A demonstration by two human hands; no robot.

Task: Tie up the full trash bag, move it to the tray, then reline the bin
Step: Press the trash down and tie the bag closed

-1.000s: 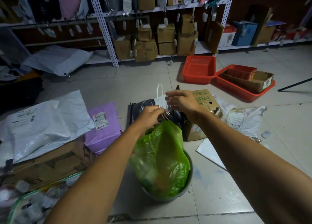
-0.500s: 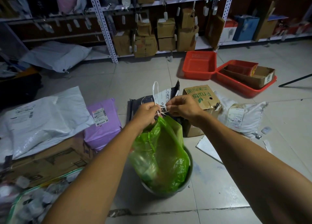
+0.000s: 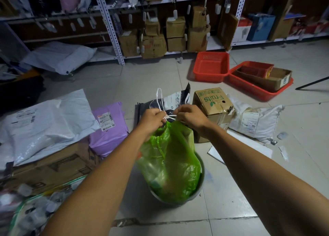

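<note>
- The green trash bag point(image 3: 170, 157) sits at the lower centre of the frame, its bottom still inside the round grey bin point(image 3: 200, 187); most of the bin's rim and wall is hidden by the bag.
- The left hand point(image 3: 152, 117) and the right hand point(image 3: 191, 115) meet just above the bag's gathered neck, both closed on the white drawstring point(image 3: 170, 117); the fingertips curl away from the camera, so the exact pinch cannot be made out.
- One loop of the string stands up from the left hand; whether a knot has formed between the hands cannot be told.
- What fills the bag shows only as dim shapes through the plastic.
- An empty red tray point(image 3: 211, 66) lies on the floor at the upper right, well apart from the bin; a second red tray point(image 3: 256, 91) touching it holds a flat cardboard box point(image 3: 267, 79).
- A box marked "Fruits" point(image 3: 213, 102) stands just behind the right hand, its lower part hidden by the wrist.
- The lower left corner is blurred: a clear bag point(image 3: 33, 216) of small items, not identifiable.
</note>
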